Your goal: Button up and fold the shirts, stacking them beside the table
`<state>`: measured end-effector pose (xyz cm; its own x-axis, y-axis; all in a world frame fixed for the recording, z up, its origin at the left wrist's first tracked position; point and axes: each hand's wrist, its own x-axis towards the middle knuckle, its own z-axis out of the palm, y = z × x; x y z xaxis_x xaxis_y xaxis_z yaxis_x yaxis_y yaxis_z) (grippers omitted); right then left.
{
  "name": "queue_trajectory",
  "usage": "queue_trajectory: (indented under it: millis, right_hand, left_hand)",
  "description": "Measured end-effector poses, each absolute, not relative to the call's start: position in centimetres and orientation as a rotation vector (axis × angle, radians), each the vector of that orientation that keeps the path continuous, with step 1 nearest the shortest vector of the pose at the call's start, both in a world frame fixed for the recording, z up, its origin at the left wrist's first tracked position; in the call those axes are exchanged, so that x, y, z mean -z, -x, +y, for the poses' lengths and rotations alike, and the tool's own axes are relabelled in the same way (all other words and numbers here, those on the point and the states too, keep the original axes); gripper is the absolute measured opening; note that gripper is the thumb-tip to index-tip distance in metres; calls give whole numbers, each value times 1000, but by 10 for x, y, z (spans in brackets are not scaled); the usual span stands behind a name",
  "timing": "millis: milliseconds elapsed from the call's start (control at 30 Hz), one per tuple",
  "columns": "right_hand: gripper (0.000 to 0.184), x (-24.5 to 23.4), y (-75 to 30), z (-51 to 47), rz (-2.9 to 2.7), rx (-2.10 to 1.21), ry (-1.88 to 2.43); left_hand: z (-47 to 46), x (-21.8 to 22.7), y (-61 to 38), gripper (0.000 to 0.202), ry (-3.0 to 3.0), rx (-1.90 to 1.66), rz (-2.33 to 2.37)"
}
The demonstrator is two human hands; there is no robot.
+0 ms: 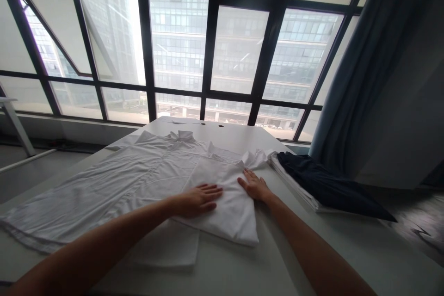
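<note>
Under both palms lies a folded white shirt point(225, 215), its collar end pointing toward the window. My left hand point(198, 200) rests flat on its left half, fingers stretched out. My right hand point(255, 185) lies at the shirt's right edge with the fingers extended and the thumb toward the middle. To the left a second white shirt point(114, 185) is spread out, wrinkled, with its collar at the far end; the folded shirt overlaps its right side. My left forearm hides part of the spread shirt's lower edge.
The white table point(239, 136) reaches almost to the window wall. At its right side a dark navy garment point(322, 185) lies on stacked white cloth point(305, 196). A dark blue curtain point(357, 83) hangs at the right. Another white table's leg point(17, 127) stands at the far left.
</note>
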<state>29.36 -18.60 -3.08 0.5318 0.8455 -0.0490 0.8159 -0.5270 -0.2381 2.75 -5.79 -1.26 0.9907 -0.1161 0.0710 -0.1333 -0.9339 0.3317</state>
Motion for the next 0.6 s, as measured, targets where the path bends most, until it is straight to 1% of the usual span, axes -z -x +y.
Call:
queue_trajectory:
  millis: [133,267,367,433,533,600]
  right_hand:
    - [68,30,-293,-186,-1404,-231,2588]
    - [72,27,-286,-189,-1325,-165,2637]
    - [75,20,-276,-194,-1183,6,2768]
    - [71,17,-269,-198,-1180,74,2820]
    - [63,16,-264,-201,-1255,10,2785]
    - [61,16,-266,-201,-1245,-50,2728]
  left_hand:
    - [-2,25,-27,60,-2863,-54,286]
    - [17,31,-19,64,-2853,-34,661]
    - [14,34,-16,63,-2867,-63,762]
    - [12,35,-15,61,-2876,-80,770]
    - [10,38,-16,57,-2871,-129,777]
    - [10,39,-17,54,-2859,-195,775]
